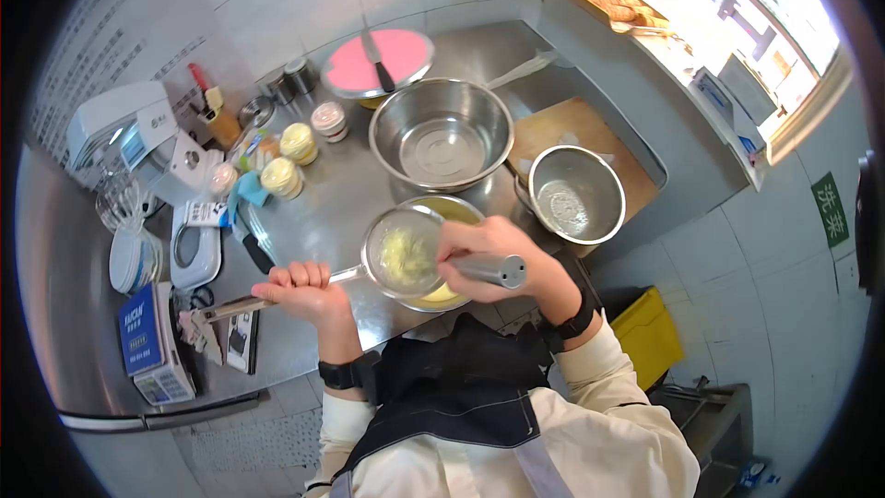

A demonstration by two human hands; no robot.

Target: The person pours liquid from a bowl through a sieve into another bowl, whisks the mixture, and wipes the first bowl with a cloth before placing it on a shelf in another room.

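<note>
My left hand (pixel 304 292) is closed around the long handle of a fine mesh strainer (pixel 403 252). The strainer holds pale yellow bits and sits over a metal bowl (pixel 472 212) with yellow contents. Above the strainer's right side, my right hand (pixel 489 254) is wrapped round a silver cylindrical handle (pixel 493 269). The far end of that tool is hidden behind my hand, so what it touches cannot be made out.
A large steel bowl (pixel 376 138) stands behind, with a pink-topped round item (pixel 406 51) beyond. To the right, a steel pot (pixel 616 194) rests on a wooden board (pixel 553 120). Jars (pixel 298 143), a mixer (pixel 138 129) and a blue box (pixel 140 327) are on the left.
</note>
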